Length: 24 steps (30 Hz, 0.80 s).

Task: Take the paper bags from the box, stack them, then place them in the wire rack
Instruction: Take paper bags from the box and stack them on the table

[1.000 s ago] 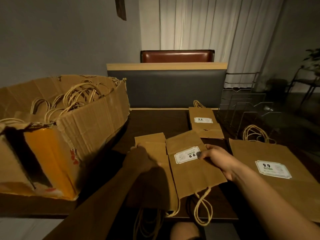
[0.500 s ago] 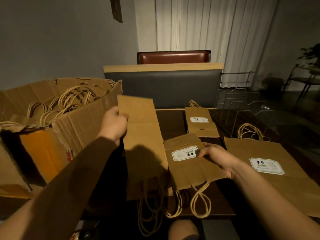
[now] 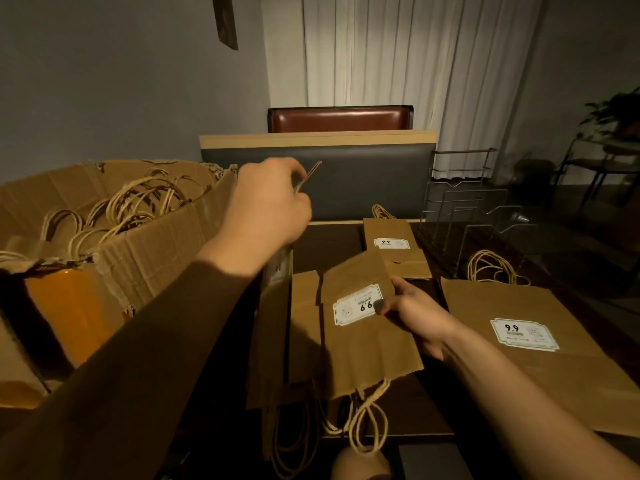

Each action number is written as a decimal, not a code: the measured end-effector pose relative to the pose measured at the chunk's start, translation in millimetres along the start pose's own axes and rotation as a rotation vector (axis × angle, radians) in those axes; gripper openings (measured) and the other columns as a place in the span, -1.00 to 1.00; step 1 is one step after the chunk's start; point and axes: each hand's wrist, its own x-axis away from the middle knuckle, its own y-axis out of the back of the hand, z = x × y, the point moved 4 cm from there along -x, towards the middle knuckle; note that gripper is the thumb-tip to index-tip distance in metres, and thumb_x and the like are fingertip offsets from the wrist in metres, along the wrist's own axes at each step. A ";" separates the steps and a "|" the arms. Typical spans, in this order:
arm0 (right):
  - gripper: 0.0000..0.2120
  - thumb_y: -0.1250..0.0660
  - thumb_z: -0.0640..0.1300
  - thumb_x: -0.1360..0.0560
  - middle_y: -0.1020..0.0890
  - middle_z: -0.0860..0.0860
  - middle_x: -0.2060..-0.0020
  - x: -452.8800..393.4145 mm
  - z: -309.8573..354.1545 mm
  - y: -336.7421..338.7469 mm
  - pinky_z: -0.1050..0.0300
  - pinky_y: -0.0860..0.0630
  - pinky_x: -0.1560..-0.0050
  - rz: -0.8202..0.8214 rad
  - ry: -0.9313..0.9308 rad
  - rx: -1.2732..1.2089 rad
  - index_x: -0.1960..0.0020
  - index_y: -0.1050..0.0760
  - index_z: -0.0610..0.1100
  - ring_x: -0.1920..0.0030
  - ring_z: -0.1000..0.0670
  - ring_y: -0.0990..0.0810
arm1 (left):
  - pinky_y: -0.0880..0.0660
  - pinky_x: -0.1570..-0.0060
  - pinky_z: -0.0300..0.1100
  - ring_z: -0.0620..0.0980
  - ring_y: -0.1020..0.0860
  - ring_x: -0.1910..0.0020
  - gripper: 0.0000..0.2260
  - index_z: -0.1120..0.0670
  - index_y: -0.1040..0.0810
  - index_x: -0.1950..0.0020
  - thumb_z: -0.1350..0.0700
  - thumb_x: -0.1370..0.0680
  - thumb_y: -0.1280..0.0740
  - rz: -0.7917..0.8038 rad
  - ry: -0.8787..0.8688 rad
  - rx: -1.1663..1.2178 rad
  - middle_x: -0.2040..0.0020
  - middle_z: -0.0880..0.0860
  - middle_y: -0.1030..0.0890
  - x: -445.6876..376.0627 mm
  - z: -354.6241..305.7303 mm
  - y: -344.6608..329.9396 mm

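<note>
At the table [image 3: 332, 237], I have the left hand [image 3: 266, 209] raised and closed on the top edge of a paper bag [image 3: 273, 306], which hangs edge-on to the camera beside the cardboard box [image 3: 156, 244]. The right hand [image 3: 412, 313] pinches a labelled bag [image 3: 367, 337] lying flat, thumb on its white sticker, with another bag [image 3: 304, 320] under it. A small bag [image 3: 394, 244] lies farther back, a large bag [image 3: 540, 348] at right, and the wire rack [image 3: 464, 209] stands empty behind them. More bags wait in the box, only their rope handles [image 3: 114, 206] showing.

The risk I see: the hanging bag is gripped by a thin edge and could swing, slip, or snag its cords on the handles dangling off the table's near side, skewing the stack. The loose pinch on the flat bag may let it slide.

The dim light hides the rack's slots; the hanging bag's face is unseen, and the bag count in the box cannot be told.
</note>
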 end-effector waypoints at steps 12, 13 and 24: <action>-0.69 -0.29 -0.41 -0.53 -0.69 -0.26 -0.03 -1.7 -21.3 3.4 -0.16 -0.62 -0.08 -0.107 -0.050 -0.258 -0.24 -0.48 -0.21 -0.04 -0.23 -0.68 | -0.58 -0.07 -0.04 0.11 -0.67 -0.03 -0.78 0.19 -0.51 -0.22 0.12 -0.64 -0.23 0.597 0.900 1.254 -0.03 0.20 -0.68 55.5 53.6 -146.0; -0.72 -0.25 -0.41 -0.55 -0.68 -0.27 -0.03 -1.9 -21.7 12.3 -0.17 -0.61 -0.08 -0.122 -0.060 -0.268 -0.22 -0.50 -0.22 -0.07 -0.24 -0.67 | -0.58 -0.05 -0.07 0.07 -0.67 -0.02 -0.81 0.17 -0.54 -0.21 0.17 -0.63 -0.24 0.526 0.863 1.148 -0.02 0.16 -0.68 50.3 70.4 -137.6; -0.81 -0.13 -0.30 -0.65 -0.68 -0.26 0.00 -33.8 -41.4 -13.2 -0.08 -0.61 0.03 -0.148 -0.232 -0.077 -0.15 -0.49 -0.24 0.00 -0.18 -0.66 | -0.42 0.41 -0.46 -0.22 -0.42 0.33 -0.69 0.42 -0.44 -0.30 0.37 -0.56 -0.28 0.505 0.825 0.703 0.25 -0.01 -0.43 92.2 131.5 -119.0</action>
